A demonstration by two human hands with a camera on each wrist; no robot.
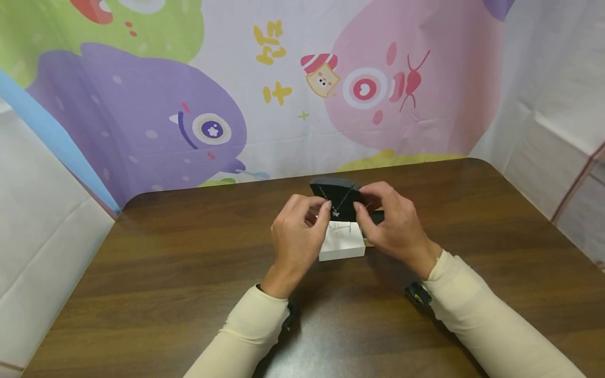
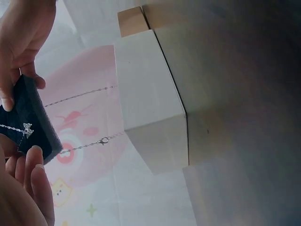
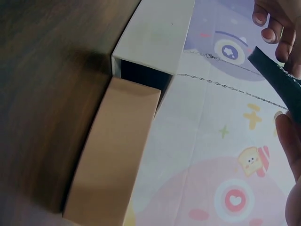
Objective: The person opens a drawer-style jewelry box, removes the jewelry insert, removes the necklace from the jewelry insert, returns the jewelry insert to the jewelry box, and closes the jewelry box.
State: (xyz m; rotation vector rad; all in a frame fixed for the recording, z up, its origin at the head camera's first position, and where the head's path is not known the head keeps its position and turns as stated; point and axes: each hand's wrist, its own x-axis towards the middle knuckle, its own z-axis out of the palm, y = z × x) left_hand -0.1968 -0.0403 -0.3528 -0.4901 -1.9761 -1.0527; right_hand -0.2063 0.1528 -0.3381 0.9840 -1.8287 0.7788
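Observation:
Above the table, both hands hold a black jewelry pad tilted up. A silver necklace runs across its front, with a small butterfly-shaped pendant at the middle. My left hand pinches the left side of the pad, and my right hand pinches the right. Behind the pad, two strands of chain hang toward a white box; a clasp shows on one strand. The box rests on the table below the hands, its brown drawer partly slid out.
The brown wooden table ends at a cartoon-printed curtain behind. Pale panels stand at both sides. The drawer's dark inside shows at the box's opening.

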